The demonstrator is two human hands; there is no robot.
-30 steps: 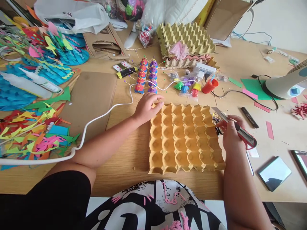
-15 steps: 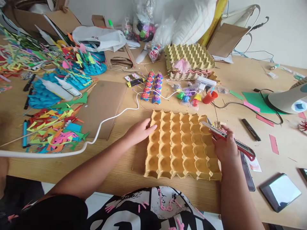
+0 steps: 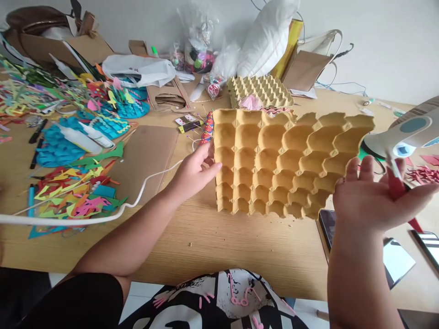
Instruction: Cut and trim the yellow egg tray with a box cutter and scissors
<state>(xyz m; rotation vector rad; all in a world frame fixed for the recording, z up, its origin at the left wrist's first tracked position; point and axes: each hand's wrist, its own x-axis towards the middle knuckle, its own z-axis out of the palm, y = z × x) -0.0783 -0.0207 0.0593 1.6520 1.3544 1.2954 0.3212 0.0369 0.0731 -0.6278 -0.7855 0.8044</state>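
The orange egg tray (image 3: 274,160) stands tilted up between the two hands, its near edge resting on the table (image 3: 212,242) and its cups facing the person. The left hand (image 3: 192,176) grips the tray's left edge, fingers curled around it. The right hand (image 3: 373,198) is at the tray's right edge with fingers spread open against it, while a red utility knife (image 3: 398,185) is pinned under its thumb. Beyond the left hand a white cord (image 3: 103,217) runs across the table; beyond the right hand stands a grey lamp base (image 3: 404,132)
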